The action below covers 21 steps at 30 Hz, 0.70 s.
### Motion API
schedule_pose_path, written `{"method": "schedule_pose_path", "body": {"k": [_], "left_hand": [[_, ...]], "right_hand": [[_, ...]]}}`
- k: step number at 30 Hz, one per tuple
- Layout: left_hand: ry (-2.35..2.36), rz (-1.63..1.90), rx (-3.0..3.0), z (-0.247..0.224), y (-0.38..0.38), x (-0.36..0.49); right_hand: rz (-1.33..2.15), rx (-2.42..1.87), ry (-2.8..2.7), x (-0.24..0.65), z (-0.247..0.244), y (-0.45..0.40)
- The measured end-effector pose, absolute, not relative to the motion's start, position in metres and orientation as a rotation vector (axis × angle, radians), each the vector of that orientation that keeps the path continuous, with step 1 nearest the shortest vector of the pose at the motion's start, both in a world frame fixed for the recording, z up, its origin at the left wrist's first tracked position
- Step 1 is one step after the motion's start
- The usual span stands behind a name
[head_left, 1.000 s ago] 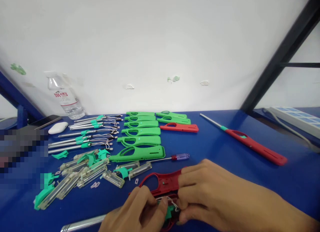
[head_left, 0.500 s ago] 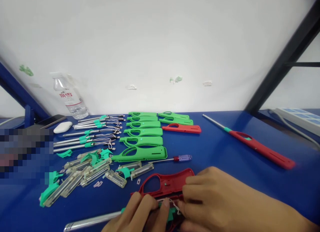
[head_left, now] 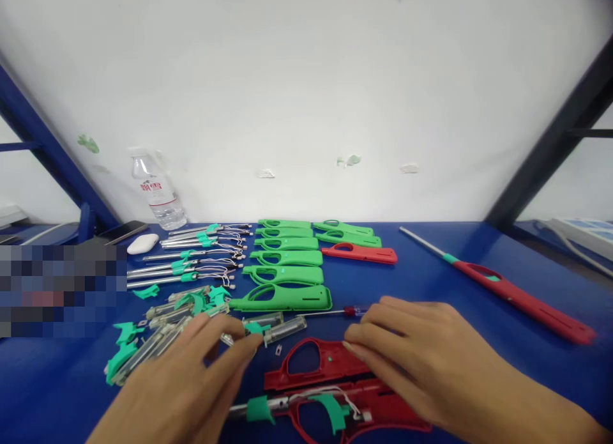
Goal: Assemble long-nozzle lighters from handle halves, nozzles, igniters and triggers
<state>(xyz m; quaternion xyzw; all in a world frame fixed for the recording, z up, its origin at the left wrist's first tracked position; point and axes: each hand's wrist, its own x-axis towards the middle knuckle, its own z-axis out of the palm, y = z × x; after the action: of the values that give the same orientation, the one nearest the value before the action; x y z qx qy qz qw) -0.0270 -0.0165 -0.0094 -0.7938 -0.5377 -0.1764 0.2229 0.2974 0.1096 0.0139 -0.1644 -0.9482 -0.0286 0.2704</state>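
Observation:
My left hand (head_left: pixel 191 374) hovers over the near edge of the transparent tanks (head_left: pixel 165 342), its fingers apart and its fingertips near one tank. My right hand (head_left: pixel 407 354) reaches over the right ends of two red shell halves, fingers close together, partly hiding them. The farther red shell half (head_left: pixel 335 361) lies bare. The nearer red half (head_left: pixel 383 405) holds a metal tube with a green collar (head_left: pixel 259 409), white wires and a green trigger (head_left: pixel 332 411). Behind my right hand lies a screwdriver (head_left: pixel 349 310), its handle partly covered.
Green shells (head_left: pixel 287 257) and a red shell (head_left: pixel 359 252) lie mid-table. Metal tubes with wires (head_left: pixel 182 265), a white case (head_left: pixel 142 244) and a bottle (head_left: pixel 160 195) are at the left. A red lighter (head_left: pixel 522 300) lies at the right.
My left hand has let go of the tube assembly and moved left toward the tanks. My right hand has shifted up and right, uncovering the nearer red half. The view has shifted slightly.

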Motion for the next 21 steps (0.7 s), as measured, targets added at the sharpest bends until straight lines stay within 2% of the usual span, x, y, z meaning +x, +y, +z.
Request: {"method": "schedule_pose_path", "body": {"k": [5, 8, 16, 21], "left_hand": [[-1.505, -0.599, -2.103, 0.008, -0.003, -0.049], [-1.569, -0.549, -2.149, 0.013, -0.002, -0.055], [-1.817, -0.405, -2.235, -0.011, -0.011, -0.068], [-1.871, -0.335, -2.264, -0.007, -0.012, -0.067]], "right_hand": [[-0.088, -0.397, -2.555, 0.294, 0.009, 0.113], [-0.047, -0.367, -2.556, 0.290, 0.006, 0.112], [-0.170, -0.279, -2.629, 0.260, 0.000, 0.119], [-0.263, -0.211, -2.673, 0.244, -0.003, 0.128]]}}
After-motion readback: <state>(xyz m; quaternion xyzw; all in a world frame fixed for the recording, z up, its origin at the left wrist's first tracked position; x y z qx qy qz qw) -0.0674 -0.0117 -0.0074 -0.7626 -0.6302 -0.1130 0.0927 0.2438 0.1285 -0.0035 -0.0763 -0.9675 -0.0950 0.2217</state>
